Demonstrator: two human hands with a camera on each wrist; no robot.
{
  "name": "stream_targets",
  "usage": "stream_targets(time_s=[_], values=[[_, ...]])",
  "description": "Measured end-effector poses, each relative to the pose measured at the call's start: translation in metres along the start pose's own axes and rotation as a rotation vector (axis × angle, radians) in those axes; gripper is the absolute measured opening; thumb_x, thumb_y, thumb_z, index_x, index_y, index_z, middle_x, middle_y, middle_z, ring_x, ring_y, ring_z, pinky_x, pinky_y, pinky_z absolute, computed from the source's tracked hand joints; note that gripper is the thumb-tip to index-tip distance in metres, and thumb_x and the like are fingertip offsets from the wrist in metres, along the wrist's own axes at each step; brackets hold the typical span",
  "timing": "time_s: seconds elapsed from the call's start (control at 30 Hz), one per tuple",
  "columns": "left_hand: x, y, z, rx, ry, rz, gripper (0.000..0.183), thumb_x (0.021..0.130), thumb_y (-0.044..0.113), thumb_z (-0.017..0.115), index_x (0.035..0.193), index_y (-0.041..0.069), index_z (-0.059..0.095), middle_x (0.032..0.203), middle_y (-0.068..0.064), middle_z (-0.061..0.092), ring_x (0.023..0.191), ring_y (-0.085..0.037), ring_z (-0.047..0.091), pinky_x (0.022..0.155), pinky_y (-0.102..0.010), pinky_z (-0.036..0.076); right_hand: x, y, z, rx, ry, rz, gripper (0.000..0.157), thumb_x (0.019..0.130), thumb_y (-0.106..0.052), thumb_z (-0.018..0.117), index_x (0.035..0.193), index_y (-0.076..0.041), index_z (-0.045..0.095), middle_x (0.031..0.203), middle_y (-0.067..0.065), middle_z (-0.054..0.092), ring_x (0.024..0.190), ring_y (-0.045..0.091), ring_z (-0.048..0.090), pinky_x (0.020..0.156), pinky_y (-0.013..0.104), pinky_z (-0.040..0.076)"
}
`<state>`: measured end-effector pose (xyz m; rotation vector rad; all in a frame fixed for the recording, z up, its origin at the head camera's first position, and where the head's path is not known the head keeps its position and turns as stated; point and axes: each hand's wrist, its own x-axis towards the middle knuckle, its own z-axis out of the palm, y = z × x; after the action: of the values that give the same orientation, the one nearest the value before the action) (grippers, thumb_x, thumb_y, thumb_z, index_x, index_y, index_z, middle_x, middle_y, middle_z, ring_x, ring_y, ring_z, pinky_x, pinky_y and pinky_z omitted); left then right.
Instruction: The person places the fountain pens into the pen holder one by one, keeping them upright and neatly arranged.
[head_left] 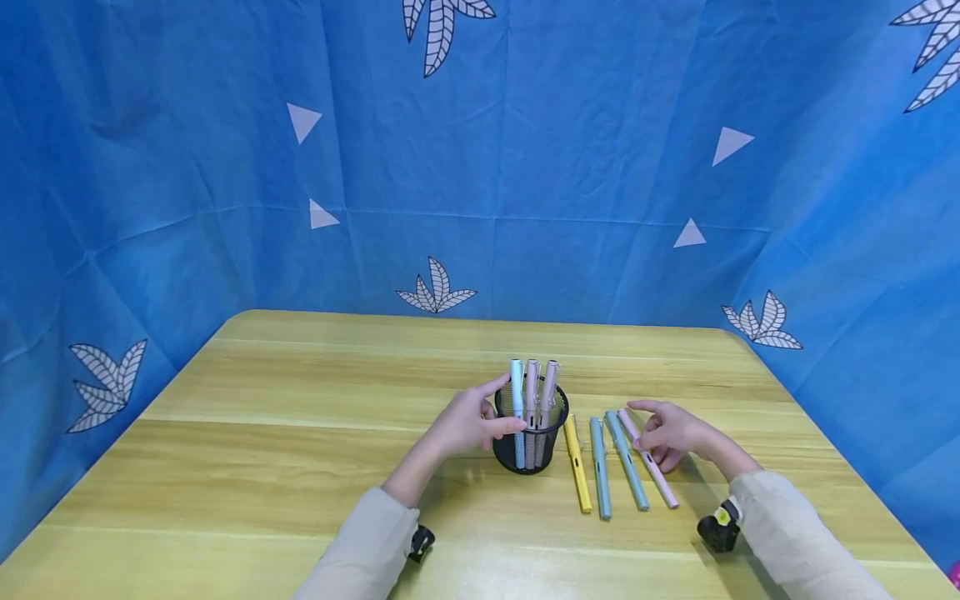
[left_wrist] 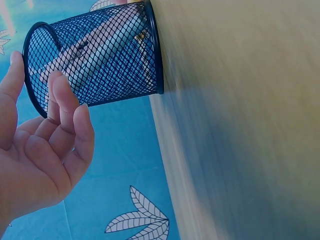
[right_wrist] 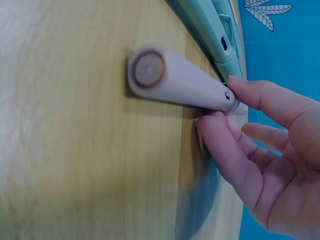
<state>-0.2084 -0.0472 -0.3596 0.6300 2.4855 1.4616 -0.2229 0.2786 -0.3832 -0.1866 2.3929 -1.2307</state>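
Observation:
A black mesh pen holder stands upright on the table with a light blue pen and two mauve pens in it. My left hand holds the holder by its rim, thumb at the front and index finger at the far side; its other fingers curl beside the mesh in the left wrist view. My right hand pinches a pale pink pen between thumb and fingers near its middle. That pen lies on the table, its round end toward the right wrist camera.
Left of the pink pen lie two blue-green pens and a yellow pen, roughly side by side. The yellow one is right beside the holder. A blue patterned cloth hangs behind the wooden table.

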Motion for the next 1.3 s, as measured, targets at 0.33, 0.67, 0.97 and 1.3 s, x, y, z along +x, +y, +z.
stream_targets(time_s=[0.33,0.67,0.97,1.3], values=[[-0.0002,-0.0016,0.0010,-0.001,-0.001,-0.001,0.078,0.077,0.033,0.069,0.141,0.011,0.028,0.067,-0.021,0.059,0.053,-0.040,0.056,0.048,-0.027,0.041,-0.0007,-0.0005,0.0043,-0.012,0.033,-0.001,0.073,0.076,0.001,0.063,0.133,0.015,0.020,0.073,0.013,0.055,0.049,0.017,0.055,0.048,0.038,0.051],[-0.0003,-0.0027,0.0018,-0.008,-0.006,-0.008,0.079,0.078,0.033,0.069,0.141,0.011,0.028,0.067,-0.021,0.059,0.053,-0.041,0.056,0.048,-0.027,0.041,0.0010,0.0024,0.0041,0.049,0.049,0.016,0.069,0.076,0.002,0.062,0.130,0.018,0.023,0.074,0.014,0.055,0.053,0.017,0.056,0.051,0.035,0.051],[0.0014,-0.0015,0.0001,0.001,-0.006,-0.013,0.079,0.078,0.034,0.069,0.141,0.013,0.027,0.068,-0.020,0.060,0.054,-0.039,0.057,0.054,-0.028,0.045,0.0014,0.0009,-0.0011,0.144,0.053,0.005,0.065,0.078,0.004,0.060,0.127,0.023,0.023,0.080,0.015,0.056,0.057,0.018,0.058,0.056,0.035,0.052],[0.0022,-0.0019,0.0000,-0.001,-0.008,-0.015,0.080,0.078,0.034,0.069,0.142,0.012,0.026,0.068,-0.021,0.059,0.054,-0.040,0.057,0.054,-0.028,0.045,0.0003,0.0003,-0.0031,0.194,0.083,-0.018,0.058,0.078,0.008,0.057,0.124,0.025,0.026,0.090,0.020,0.051,0.061,0.016,0.058,0.056,0.033,0.052]])
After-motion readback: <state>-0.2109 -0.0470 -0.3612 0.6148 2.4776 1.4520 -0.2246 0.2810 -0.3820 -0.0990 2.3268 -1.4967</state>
